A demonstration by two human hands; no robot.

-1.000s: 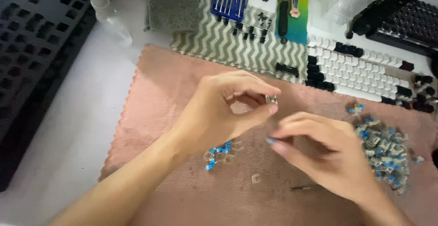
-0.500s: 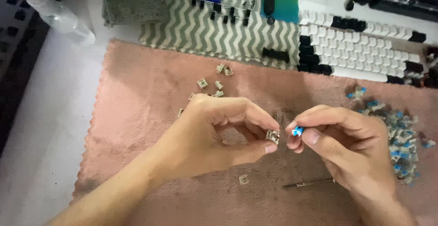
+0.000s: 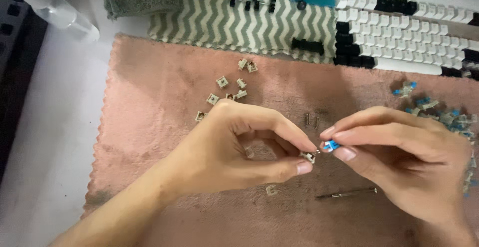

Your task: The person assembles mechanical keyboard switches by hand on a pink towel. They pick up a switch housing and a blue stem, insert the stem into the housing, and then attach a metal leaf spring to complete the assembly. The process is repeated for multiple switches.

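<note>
At the centre of the pink fleece mat [image 3: 149, 127], the left hand [image 3: 234, 147] pinches a small beige switch housing [image 3: 308, 156] between thumb tip and forefinger, the other fingers curled under it. Directly at its 3 o'clock, the right hand [image 3: 399, 152] grips a tiny blue stem [image 3: 329, 146] between thumb and forefinger, narrow and tight. The two parts sit just beside each other, almost touching, raised off the mat, likely so the small pieces can be lined up close under the eyes.

At 11 o'clock from the left hand lies a loose scatter of beige housings [image 3: 224, 90], kept apart from the heap of blue-stemmed switches [image 3: 434, 110] at 2 o'clock from the right hand; this looks like sorting by kind. Two small springs [image 3: 312, 121] lie at 12 o'clock from the pinched parts, near them. One more beige piece [image 3: 270, 190] lies at 6 o'clock beneath the left thumb, and a thin metal tool [image 3: 347, 193] rests on the mat at 6 o'clock below the right hand's fingers, within easy reach. The soft mat probably keeps small parts from rolling or bouncing.

Farther off at 12 o'clock is a zigzag-patterned cloth [image 3: 239, 22], and at 1 o'clock a tray of white and black keycaps [image 3: 399, 32]. A clear plastic bottle [image 3: 50, 7] lies at 10 o'clock on the white bench [image 3: 45, 127].
</note>
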